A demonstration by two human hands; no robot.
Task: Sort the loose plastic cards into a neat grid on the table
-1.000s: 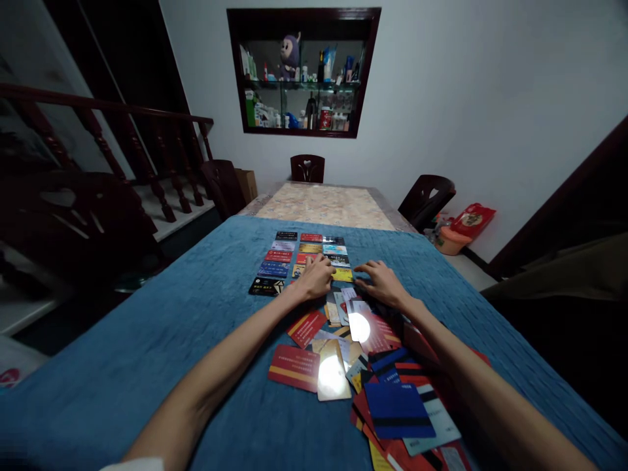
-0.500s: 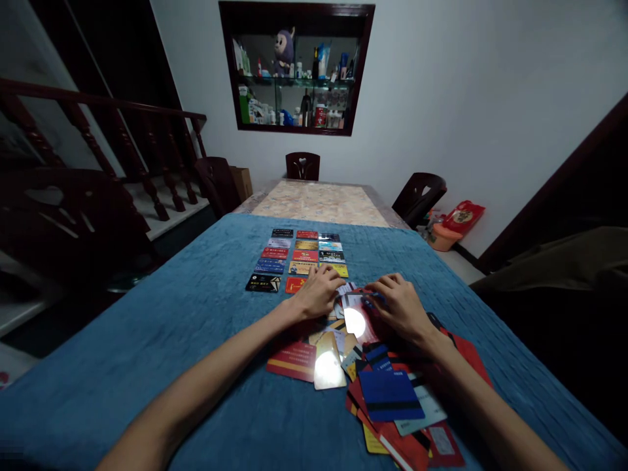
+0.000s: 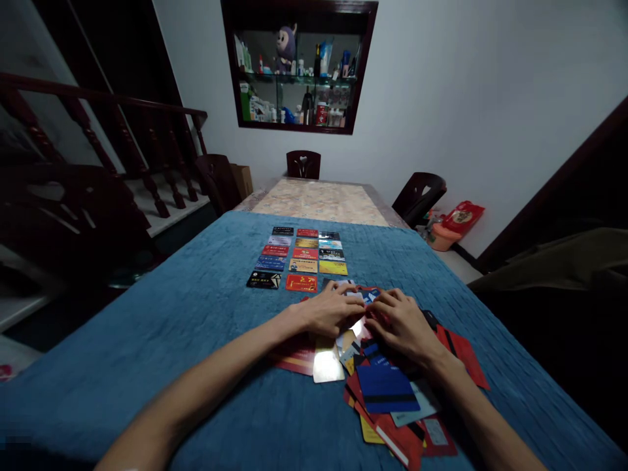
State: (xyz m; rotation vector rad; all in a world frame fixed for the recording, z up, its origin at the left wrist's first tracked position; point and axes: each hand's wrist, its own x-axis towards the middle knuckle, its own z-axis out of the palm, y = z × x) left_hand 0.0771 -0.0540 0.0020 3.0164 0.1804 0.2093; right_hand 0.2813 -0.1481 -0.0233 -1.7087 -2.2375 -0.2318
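Blue cloth (image 3: 196, 294) covers the table's (image 3: 318, 199) near part; left hand (image 3: 333, 310) and right hand (image 3: 400, 325), fingertips close together (whether pinching anything, I cannot tell), lie over loose cards (image 3: 387, 388), nearer its right edge than the sorted rows (image 3: 304, 254).

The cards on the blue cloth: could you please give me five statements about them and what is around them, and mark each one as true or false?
1. The laid-out cards form three columns on the blue cloth. True.
2. The yellow card is in the left column. False: it is in the right column.
3. The left hand and the right hand are both at the loose pile of cards. True.
4. The blue card with a black stripe is hidden beneath the right hand. False: it lies in plain view on the pile.
5. A purple plush toy is in the upper part of the wall cabinet. True.
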